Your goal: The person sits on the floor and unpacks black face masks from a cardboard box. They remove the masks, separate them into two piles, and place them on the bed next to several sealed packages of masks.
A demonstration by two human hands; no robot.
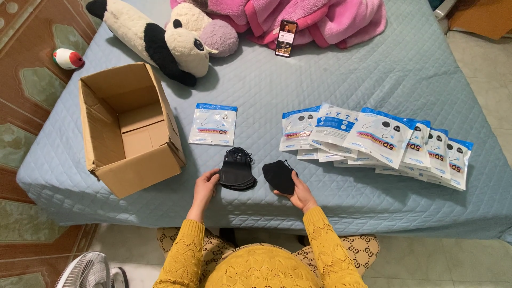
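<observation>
My left hand (pixel 204 185) rests on the edge of a stack of black face masks (pixel 237 169) lying on the blue quilted bed cover (pixel 373 69). My right hand (pixel 300 193) holds a single black mask (pixel 279 176) just to the right of that stack. One white and blue sealed pouch (pixel 213 124) lies alone above the stack. To the right, several more such pouches (pixel 373 140) overlap in a row. An open, empty cardboard box (pixel 127 128) stands tipped at the left.
A black and white plush toy (pixel 160 37) and pink blankets (pixel 314 16) lie at the far side, with a phone (pixel 286 37) leaning on them. A small red and white toy (pixel 68 58) is on the patterned floor at left. A white fan (pixel 88 271) stands at bottom left.
</observation>
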